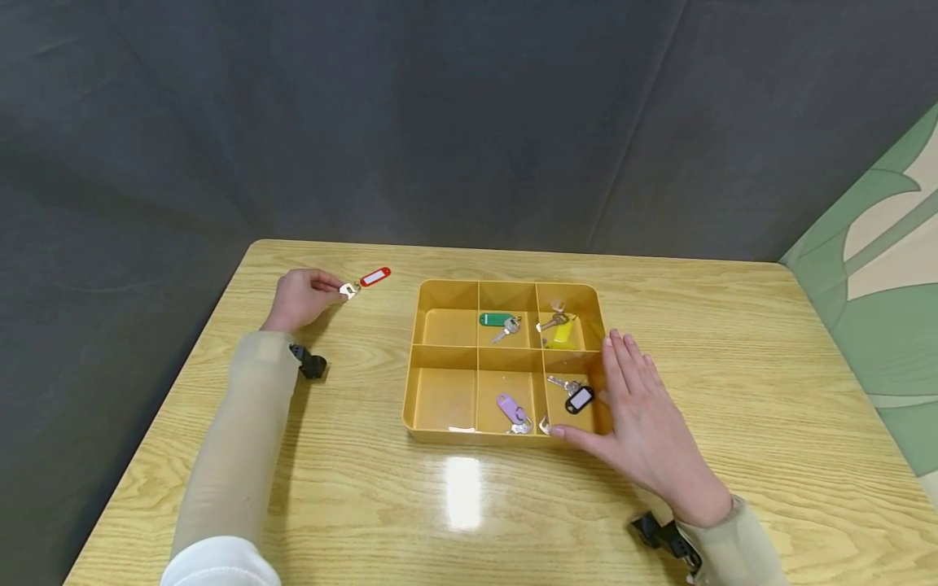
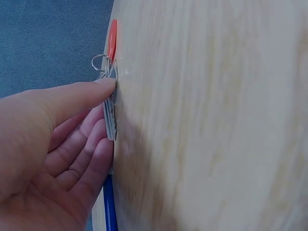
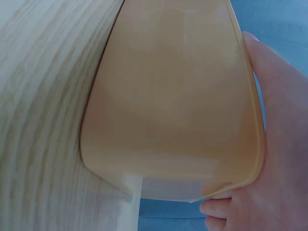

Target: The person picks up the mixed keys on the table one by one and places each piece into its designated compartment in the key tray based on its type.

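My left hand pinches a bunch of keys at the table's far left. A ring joins them to a red key tag. In the left wrist view, the thumb presses on the keys, beside the red tag. My right hand rests on the front right corner of a yellow divided tray, fingers straight along its right rim, thumb at the front rim. In the right wrist view, the tray wall fills the middle.
Tagged keys lie in the tray: a green tag back middle, a yellow tag back right, a purple tag front middle, a black tag front right. A blue strip shows under the left hand. A dark curtain hangs behind the table.
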A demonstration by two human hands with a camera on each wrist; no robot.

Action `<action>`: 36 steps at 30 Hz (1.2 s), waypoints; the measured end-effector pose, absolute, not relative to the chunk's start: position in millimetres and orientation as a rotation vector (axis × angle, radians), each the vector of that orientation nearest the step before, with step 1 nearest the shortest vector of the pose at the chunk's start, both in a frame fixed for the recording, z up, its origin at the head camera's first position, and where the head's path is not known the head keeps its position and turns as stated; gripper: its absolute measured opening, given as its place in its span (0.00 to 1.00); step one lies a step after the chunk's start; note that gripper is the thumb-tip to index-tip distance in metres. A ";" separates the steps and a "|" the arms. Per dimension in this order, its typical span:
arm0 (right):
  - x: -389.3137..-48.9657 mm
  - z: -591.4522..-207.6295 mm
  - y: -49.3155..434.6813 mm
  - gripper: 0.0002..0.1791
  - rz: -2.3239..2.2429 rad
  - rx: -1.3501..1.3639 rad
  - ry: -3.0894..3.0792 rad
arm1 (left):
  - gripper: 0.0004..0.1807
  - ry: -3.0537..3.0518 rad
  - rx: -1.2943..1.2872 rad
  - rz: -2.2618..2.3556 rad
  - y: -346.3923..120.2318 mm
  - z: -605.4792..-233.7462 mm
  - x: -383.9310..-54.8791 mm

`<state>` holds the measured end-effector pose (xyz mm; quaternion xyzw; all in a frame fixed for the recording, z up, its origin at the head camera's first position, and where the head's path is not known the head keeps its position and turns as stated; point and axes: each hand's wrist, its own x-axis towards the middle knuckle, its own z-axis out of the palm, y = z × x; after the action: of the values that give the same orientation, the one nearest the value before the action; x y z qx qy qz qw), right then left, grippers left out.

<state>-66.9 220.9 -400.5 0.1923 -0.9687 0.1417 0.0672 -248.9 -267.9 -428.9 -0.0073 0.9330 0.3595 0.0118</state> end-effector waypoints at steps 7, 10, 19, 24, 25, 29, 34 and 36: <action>-66.9 -400.2 220.6 0.70 0.425 0.578 -2.917 | 0.13 2.859 -0.019 1.086 -266.1 -426.1 -248.7; -66.6 -400.0 220.5 0.70 0.427 0.577 -2.920 | 0.14 2.834 -0.009 1.052 -264.5 -424.1 -248.2; -66.6 -400.6 221.0 0.70 0.439 0.573 -2.926 | 0.14 2.825 -0.039 1.064 -261.0 -424.4 -248.5; -66.6 -401.8 221.1 0.70 0.446 0.574 -2.918 | 0.13 2.824 -0.032 1.105 -262.1 -425.8 -247.9; -66.6 -402.0 221.2 0.71 0.446 0.575 -2.916 | 0.13 2.823 -0.028 1.113 -262.1 -425.9 -247.5; -67.4 -402.2 221.1 0.71 0.447 0.577 -2.913 | 0.13 2.826 -0.024 1.128 -262.9 -426.5 -247.0; -67.7 -402.0 220.9 0.71 0.441 0.577 -2.917 | 0.14 2.827 -0.015 1.117 -263.2 -425.9 -246.7; -67.6 -401.9 220.8 0.71 0.441 0.577 -2.917 | 0.14 2.827 -0.008 1.120 -263.6 -425.7 -247.2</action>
<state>-67.6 220.8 -401.9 0.1913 -0.9682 0.1464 0.0678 -247.2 -263.6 -425.7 -0.0025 0.9285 0.3679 0.0503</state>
